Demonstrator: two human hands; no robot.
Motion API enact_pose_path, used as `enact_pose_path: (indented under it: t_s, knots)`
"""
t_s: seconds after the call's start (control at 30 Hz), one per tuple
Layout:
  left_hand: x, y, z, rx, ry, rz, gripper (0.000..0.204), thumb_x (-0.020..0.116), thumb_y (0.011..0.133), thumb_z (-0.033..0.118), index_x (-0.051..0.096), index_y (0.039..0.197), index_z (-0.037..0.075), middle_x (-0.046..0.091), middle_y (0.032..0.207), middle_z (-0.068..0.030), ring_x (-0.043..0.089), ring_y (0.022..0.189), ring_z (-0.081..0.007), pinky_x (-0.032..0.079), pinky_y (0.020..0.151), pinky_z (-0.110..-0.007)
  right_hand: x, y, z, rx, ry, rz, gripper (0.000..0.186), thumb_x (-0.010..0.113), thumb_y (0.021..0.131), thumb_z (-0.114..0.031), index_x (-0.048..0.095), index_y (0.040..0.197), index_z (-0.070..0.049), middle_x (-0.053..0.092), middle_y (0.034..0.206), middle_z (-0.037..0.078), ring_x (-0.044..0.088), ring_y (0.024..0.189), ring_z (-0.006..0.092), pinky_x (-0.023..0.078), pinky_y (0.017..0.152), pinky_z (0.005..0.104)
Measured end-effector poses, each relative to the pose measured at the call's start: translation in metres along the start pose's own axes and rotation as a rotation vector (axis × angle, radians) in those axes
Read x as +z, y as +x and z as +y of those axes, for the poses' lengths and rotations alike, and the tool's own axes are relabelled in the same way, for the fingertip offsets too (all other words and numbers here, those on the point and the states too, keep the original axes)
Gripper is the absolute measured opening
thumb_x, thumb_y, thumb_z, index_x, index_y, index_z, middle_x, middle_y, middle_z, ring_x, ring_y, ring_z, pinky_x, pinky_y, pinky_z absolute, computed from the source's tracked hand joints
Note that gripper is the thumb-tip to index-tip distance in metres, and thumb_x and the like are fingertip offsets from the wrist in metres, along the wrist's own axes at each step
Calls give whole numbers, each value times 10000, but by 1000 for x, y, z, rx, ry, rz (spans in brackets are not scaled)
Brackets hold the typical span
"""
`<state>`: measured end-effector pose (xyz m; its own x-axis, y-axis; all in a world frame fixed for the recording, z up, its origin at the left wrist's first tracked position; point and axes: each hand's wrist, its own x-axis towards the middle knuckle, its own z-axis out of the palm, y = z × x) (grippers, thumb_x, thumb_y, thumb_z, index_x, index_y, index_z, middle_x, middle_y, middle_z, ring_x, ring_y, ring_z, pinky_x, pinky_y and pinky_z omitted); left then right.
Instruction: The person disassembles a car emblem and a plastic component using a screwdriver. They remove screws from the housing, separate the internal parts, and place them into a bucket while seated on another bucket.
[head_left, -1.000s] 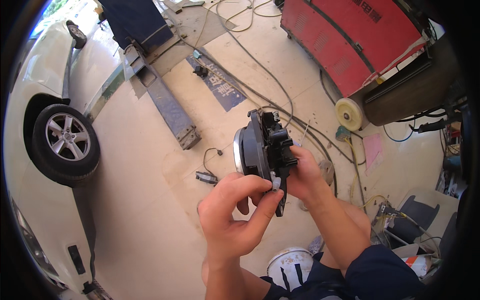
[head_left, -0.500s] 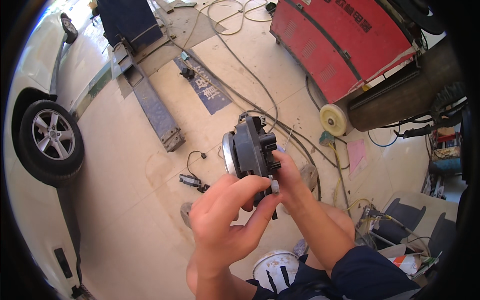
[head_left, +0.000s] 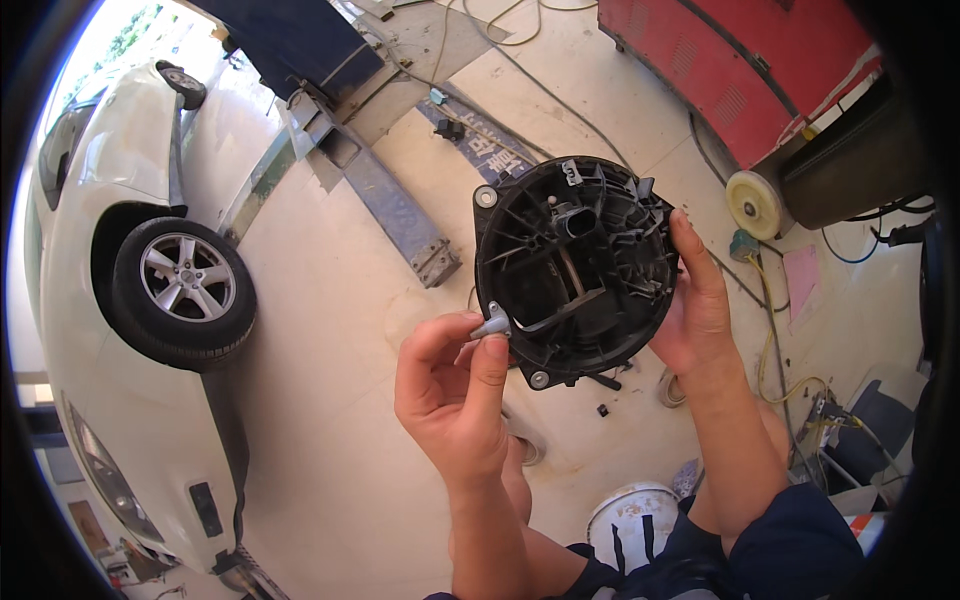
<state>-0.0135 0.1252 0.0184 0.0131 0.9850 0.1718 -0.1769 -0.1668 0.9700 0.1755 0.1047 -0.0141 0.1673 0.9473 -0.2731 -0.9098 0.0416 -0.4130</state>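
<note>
In front of me is a round black plastic lamp-like housing (head_left: 540,270), its ribbed back facing me, with metal-ringed mounting holes at its edge and a socket near the upper middle. My right hand (head_left: 695,310) grips its right rim; the thumb lies on the edge and the other fingers are mostly hidden behind. At the lower left rim, my left hand (head_left: 455,390) pinches a small grey plastic piece (head_left: 493,322) between thumb and forefinger. The piece touches or overlaps the rim; I cannot tell whether it is fixed there.
A white car (head_left: 150,400) with its wheel (head_left: 187,270) stands at left. A metal lift arm (head_left: 390,210) lies on the floor beyond, among cables. A red machine cabinet (head_left: 740,70) on a pale wheel (head_left: 752,204) is at far right. Below me stands a white bucket (head_left: 630,510).
The housing has turned from edge-on to show its back, and sits further right in view. My left hand still pinches the grey piece. The view has shifted left, showing more of the car.
</note>
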Motion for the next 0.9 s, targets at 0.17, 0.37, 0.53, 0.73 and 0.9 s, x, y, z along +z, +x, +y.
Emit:
enact_pose_path:
  t_s: [0.17,0.37,0.53,0.73,0.9]
  knots:
    - [-2,2,-2,-50,39,1,178,673,916,-41,626,1087,-24,673,944,-70,642,812,-118,531,724,-246,3,-3,-3,-84,-171,63,470,594,994,-395,609,1236,8,703,1124,105,681,989,154,545,897,306]
    - [-2,2,-5,-231,89,77,147,683,932,23,642,1064,-24,696,913,-63,651,793,-124,508,717,-239,0,-5,-8,-110,-261,38,311,609,1001,-286,654,1107,3,721,1008,78,675,881,105,543,818,259]
    - [-4,5,-7,-266,80,70,147,664,950,40,639,1079,-23,694,936,-63,648,804,-125,528,740,-263,-4,-5,-8,-135,-277,19,267,606,1005,-236,654,1095,11,721,994,69,668,873,95,535,799,248]
    - [-6,6,-11,-251,48,30,146,625,974,38,632,1106,-22,695,978,-75,668,856,-136,565,768,-300,-4,-8,-11,-149,-308,-14,308,637,985,-245,629,1137,23,709,1033,77,659,916,103,522,839,252]
    - [-6,5,-14,-263,80,40,158,629,968,30,633,1116,-26,697,985,-83,684,875,-157,570,773,-302,-2,-11,-14,-174,-291,-68,421,706,936,-254,581,1225,26,682,1103,84,642,980,117,509,894,268]
